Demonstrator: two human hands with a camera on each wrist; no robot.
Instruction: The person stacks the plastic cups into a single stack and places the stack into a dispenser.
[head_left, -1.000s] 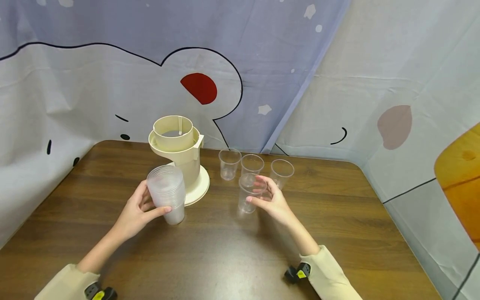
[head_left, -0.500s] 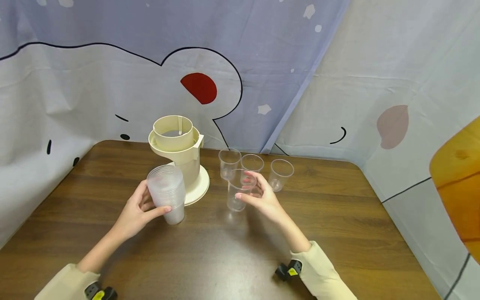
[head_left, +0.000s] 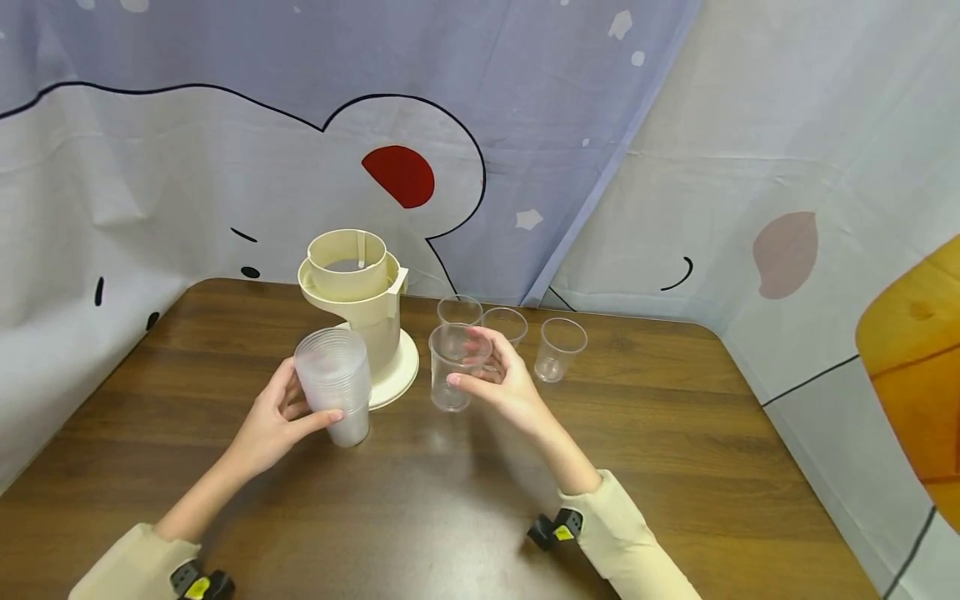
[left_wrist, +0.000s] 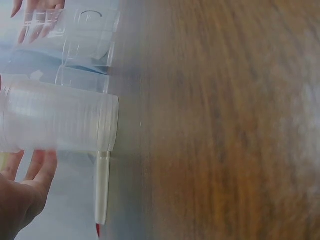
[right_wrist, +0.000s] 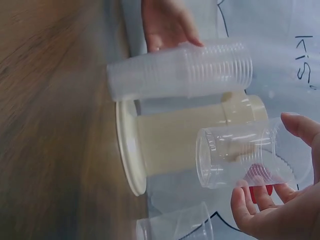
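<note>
My left hand (head_left: 273, 421) grips a stack of nested clear plastic cups (head_left: 333, 379), thumb across the near side. The stack stands upright at the table's left-middle; in the left wrist view its base end (left_wrist: 109, 122) meets the table line. Just right of it, my right hand (head_left: 506, 387) holds a single clear plastic cup (head_left: 450, 379) between thumb and fingers. That cup is upright, and the right wrist view shows its base (right_wrist: 202, 157) lifted off the table. Through its wall the fingertips (right_wrist: 257, 182) show.
Behind the stack stands a cream plastic dispenser-like cylinder (head_left: 375, 325) on a round base. Three clear cups stand at the back: a left one (head_left: 459, 310), a middle one (head_left: 510, 321) and a right one (head_left: 561, 346). A printed curtain (head_left: 570, 158) hangs behind the wooden table (head_left: 675, 433).
My right hand has carried the single cup leftward and slightly up, from in front of the back cups toward the stack. The left hand and the stack have stayed in place.
</note>
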